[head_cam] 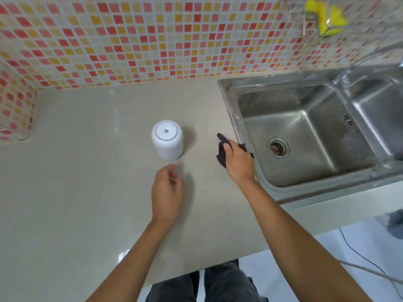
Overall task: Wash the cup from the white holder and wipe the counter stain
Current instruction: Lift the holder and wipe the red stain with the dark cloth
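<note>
White holder (167,141) stands upright (axis vertical); right fingers (227,147) grip cloth (221,159), left fingers (172,172) relaxed.

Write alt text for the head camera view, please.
A person's right hand grips a dark cloth over a beige counter beside a steel sink. The left hand hovers, fingers curled and blurred, in front of a white cylindrical holder. Red and orange mosaic tiles cover the wall.
</note>
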### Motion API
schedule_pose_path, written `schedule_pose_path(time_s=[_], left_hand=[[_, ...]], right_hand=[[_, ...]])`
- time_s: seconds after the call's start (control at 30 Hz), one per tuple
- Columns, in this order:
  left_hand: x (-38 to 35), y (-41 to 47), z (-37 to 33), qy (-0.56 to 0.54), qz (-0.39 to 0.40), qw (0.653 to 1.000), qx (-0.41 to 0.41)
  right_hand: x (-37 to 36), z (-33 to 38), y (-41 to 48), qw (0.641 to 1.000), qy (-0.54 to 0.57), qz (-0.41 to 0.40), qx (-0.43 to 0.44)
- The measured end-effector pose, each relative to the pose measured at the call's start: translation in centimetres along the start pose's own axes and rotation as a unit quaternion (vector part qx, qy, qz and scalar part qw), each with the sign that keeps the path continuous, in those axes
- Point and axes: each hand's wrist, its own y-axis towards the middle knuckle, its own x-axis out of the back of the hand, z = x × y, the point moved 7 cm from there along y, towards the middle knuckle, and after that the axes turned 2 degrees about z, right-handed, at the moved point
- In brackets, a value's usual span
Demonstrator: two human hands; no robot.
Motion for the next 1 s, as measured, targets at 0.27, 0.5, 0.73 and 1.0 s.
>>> schedule_pose_path(time_s=[0.27, 0.5, 0.73, 1.0], left_hand=[[-9.4, 2.6, -10.6, -0.044, 0.211, 0.974, -0.068], [-14.7, 3.7, -18.5, -0.168, 0.246, 0.953, -0.046], [-20.0, 3.7, -29.1, -0.003, 0.173, 0.966, -0.191], [-22.8, 5.0, -43.1, 0.05, 0.135, 0.942, -0.302]], right_hand=[[5.8, 0.5, 0.2, 0.982, 0.177, 0.021, -0.069], [12.3, -2.6, 3.1, 0.968, 0.241, 0.028, -0.061], [22.4, -9.3, 7.0, 0.969, 0.235, 0.072, 0.001], [34.5, -12.9, 12.2, 0.936, 0.203, 0.165, 0.235]])
